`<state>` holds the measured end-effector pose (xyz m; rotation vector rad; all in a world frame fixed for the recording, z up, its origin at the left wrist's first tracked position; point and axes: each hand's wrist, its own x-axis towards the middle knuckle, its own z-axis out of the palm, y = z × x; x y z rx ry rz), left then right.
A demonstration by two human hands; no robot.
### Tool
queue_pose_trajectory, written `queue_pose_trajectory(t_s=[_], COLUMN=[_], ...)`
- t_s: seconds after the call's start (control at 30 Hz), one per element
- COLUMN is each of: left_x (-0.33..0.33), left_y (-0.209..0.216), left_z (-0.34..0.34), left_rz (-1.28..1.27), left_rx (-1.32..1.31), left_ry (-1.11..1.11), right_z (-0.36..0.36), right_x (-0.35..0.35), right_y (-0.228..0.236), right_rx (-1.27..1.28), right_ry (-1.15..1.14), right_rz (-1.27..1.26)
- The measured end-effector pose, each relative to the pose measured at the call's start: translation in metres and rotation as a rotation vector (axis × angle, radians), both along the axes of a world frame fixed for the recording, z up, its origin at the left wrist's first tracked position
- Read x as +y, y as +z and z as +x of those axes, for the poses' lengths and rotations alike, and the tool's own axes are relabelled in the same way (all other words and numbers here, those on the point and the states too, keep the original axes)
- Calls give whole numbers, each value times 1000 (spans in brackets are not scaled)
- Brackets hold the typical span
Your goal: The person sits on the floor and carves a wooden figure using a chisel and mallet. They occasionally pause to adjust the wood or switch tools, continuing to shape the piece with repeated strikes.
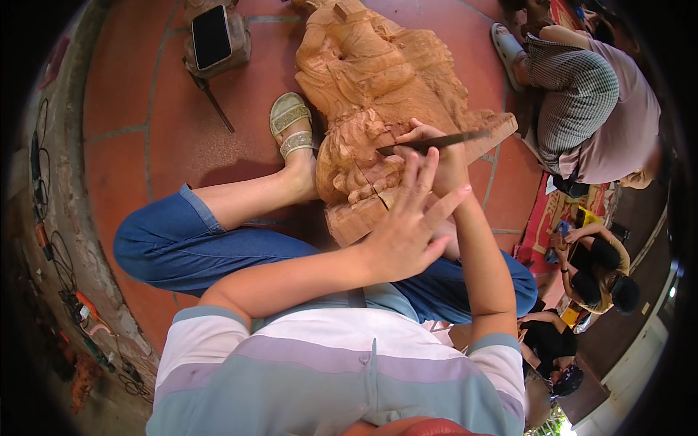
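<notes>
A large reddish-brown wood carving (pixel 378 73) with deep relief lies on the tiled floor in front of me, its near end between my legs. A dark crack runs across its lower part. My right hand (pixel 447 160) is closed on a dark, slim chisel (pixel 458 138), held level over the carving, its tip toward the left. My left hand (pixel 411 236) reaches across below it, fingers spread and stretched toward the chisel. It holds nothing. Whether its fingertips touch the chisel or my right hand, I cannot tell.
A black phone (pixel 211 35) lies on a block at the upper left, a dark rod (pixel 216 105) beside it. My sandalled foot (pixel 292 123) rests against the carving. Cords and power tools (pixel 42 232) line the left edge. Several people sit at the right, one person (pixel 582 102) close by.
</notes>
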<state>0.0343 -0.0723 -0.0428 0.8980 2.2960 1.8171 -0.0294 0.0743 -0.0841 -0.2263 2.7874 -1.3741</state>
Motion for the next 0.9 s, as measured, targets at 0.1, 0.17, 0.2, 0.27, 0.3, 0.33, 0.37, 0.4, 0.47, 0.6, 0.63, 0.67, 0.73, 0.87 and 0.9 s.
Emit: queue_pose_trajectory(t_s=[0.1, 0.17, 0.2, 0.27, 0.3, 0.33, 0.37, 0.4, 0.47, 0.6, 0.63, 0.67, 0.73, 0.87, 0.9], left_x=[26, 28, 29, 30, 23, 16, 10, 12, 18, 29, 25, 16, 16, 26, 21], left_y=[-12, -9, -9, -19, -13, -8, -4, -6, -8, -14, -12, -9, -12, -16, -15], left_z=[-12, -22, -29, -30, -22, -13, -1, -2, -11, -25, -13, 0, -6, -18, -8], left_rz=[101, 144, 165, 142, 95, 47, 45, 63, 99, 55, 66, 28, 81, 91, 73], left_rx=[-133, -139, -140, -81, -79, -76, -88, -92, -109, -9, -35, -42, -64, -38, -36], left_ry=[85, 55, 40, 65, 55, 45, 64, 72, 83, 103, 86, 50, 33, 36, 26], right_z=[-9, -15, -17, -15, -11, -7, 1, -3, -13, -28, -18, -4, -8, -15, -9], right_x=[7, 9, 11, 4, 1, -1, 2, 8, 15, 16, 14, 8, 2, 3, 9], right_y=[7, 12, 14, 14, 13, 12, 7, 3, -2, 11, 9, 8, 13, 21, 12], right_rx=[-204, -312, -341, -323, -261, -198, -104, -133, -198, -401, -286, -174, -270, -377, -234], right_ry=[-52, -127, -133, -214, -151, -90, 56, 73, 102, -80, 47, 171, 5, -137, 24], right_rz=[-40, -185, -200, -403, -394, -385, -168, -87, 74, -125, -131, -140, -166, -365, -256])
